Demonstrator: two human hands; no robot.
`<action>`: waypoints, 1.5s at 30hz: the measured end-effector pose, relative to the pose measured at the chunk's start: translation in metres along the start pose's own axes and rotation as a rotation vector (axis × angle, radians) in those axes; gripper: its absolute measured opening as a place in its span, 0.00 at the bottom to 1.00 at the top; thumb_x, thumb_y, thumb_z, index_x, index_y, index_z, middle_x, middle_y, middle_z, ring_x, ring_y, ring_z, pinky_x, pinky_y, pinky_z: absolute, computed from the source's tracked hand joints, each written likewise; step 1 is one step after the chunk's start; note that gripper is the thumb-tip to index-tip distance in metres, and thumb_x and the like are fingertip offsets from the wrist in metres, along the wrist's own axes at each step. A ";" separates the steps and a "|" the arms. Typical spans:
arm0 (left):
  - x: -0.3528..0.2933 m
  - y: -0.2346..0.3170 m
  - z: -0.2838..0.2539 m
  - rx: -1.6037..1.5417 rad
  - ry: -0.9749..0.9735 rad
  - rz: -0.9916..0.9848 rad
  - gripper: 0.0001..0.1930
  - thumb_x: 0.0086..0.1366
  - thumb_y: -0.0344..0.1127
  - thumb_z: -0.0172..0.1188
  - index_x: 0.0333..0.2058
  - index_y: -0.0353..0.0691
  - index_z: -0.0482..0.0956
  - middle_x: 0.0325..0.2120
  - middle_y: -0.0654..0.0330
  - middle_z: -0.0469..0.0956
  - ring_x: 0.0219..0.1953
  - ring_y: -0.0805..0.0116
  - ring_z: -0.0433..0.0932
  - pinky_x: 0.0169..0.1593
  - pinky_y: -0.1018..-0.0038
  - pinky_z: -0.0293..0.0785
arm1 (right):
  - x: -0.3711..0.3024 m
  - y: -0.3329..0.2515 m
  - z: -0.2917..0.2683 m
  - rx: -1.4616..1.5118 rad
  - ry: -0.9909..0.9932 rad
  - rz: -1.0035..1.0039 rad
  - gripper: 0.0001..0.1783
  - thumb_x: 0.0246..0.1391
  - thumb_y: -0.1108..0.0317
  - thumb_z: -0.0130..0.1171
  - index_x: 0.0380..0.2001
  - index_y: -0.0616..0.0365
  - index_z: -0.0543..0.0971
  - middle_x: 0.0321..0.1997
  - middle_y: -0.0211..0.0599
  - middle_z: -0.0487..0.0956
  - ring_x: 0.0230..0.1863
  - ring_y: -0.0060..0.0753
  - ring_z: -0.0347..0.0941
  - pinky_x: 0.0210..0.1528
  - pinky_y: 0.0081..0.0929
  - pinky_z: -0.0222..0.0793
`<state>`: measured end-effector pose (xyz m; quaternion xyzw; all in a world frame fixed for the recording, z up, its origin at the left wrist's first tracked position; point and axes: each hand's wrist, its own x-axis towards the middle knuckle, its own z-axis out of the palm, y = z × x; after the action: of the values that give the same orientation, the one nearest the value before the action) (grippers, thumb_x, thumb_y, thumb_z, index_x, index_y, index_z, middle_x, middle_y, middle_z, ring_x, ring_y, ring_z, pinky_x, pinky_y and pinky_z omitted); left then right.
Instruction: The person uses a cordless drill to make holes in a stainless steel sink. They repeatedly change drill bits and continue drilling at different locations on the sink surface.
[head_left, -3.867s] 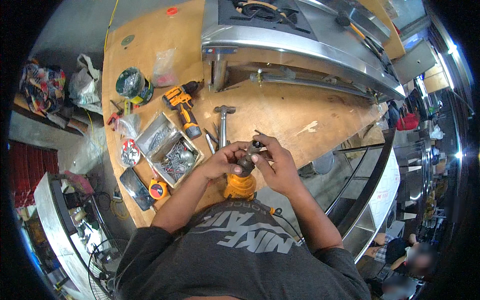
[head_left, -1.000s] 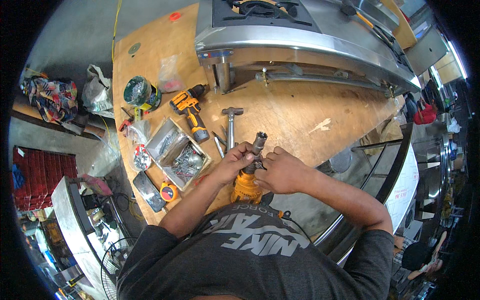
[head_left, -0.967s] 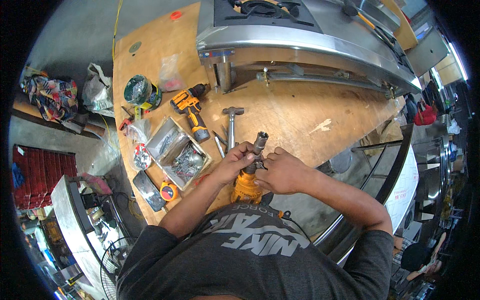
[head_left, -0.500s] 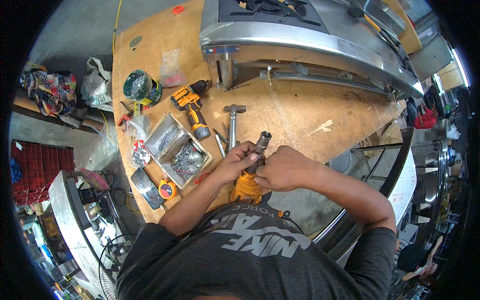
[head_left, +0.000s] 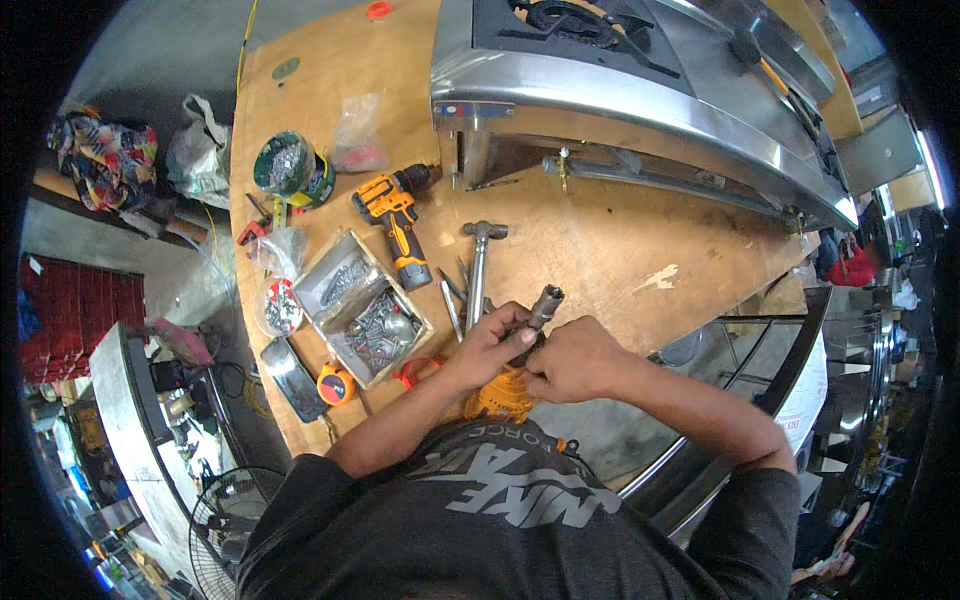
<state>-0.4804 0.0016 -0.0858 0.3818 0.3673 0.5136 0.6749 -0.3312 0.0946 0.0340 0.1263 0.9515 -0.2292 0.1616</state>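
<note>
A yellow power drill [head_left: 500, 397] stands nose up against my front, its lower part hidden. From its dark chuck, mostly covered by my fingers, sticks a cylindrical metal hole cutter [head_left: 547, 303] with a toothed rim. My left hand [head_left: 492, 345] is closed round the base of the cutter, thumb on top. On the other side of the chuck, my right hand [head_left: 580, 360] is curled into a fist; what it grips, if anything, is hidden. Beyond my left hand a hammer [head_left: 478, 265] lies on the wooden table.
A yellow cordless drill [head_left: 398, 225], a divided box of screws [head_left: 425, 335], a tape measure [head_left: 335, 383], a phone [head_left: 292, 378] and a dark green tub [head_left: 318, 180] lie to the left. A stainless steel stove [head_left: 620, 95] takes up the far side.
My view has shifted, so the table things sit slightly differently in it. The cutter tilts more to the right. Both hands remain at the chuck.
</note>
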 end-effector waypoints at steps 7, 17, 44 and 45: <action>0.015 0.002 0.000 -0.012 0.042 0.036 0.12 0.70 0.42 0.55 0.40 0.38 0.70 0.32 0.68 0.71 0.36 0.80 0.68 0.39 0.79 0.66 | 0.004 0.020 0.087 1.554 0.341 0.120 0.22 0.58 0.60 0.53 0.13 0.56 0.66 0.12 0.24 0.60 0.16 0.22 0.55 0.21 0.27 0.51; 0.018 -0.010 -0.007 -0.039 0.000 -0.110 0.14 0.71 0.43 0.51 0.43 0.37 0.71 0.38 0.60 0.77 0.42 0.72 0.74 0.49 0.72 0.69 | -0.019 -0.009 0.014 0.286 0.233 0.117 0.18 0.55 0.56 0.50 0.20 0.57 0.76 0.15 0.45 0.74 0.20 0.52 0.74 0.27 0.47 0.69; 0.017 -0.003 -0.008 0.003 0.048 -0.021 0.13 0.69 0.43 0.55 0.38 0.38 0.72 0.31 0.69 0.71 0.36 0.80 0.67 0.40 0.79 0.66 | 0.021 -0.010 -0.007 0.015 -0.117 0.213 0.18 0.52 0.55 0.49 0.21 0.56 0.80 0.23 0.47 0.79 0.27 0.52 0.77 0.34 0.49 0.72; 0.018 -0.006 -0.008 -0.011 0.090 -0.049 0.13 0.69 0.43 0.56 0.38 0.38 0.73 0.30 0.69 0.71 0.36 0.79 0.68 0.40 0.78 0.66 | 0.023 -0.003 -0.003 0.029 -0.076 0.188 0.18 0.52 0.55 0.49 0.21 0.55 0.80 0.23 0.47 0.79 0.27 0.52 0.77 0.33 0.50 0.71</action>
<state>-0.4812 0.0194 -0.0963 0.3454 0.4038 0.5156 0.6721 -0.3536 0.0971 0.0296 0.2087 0.9252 -0.2314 0.2165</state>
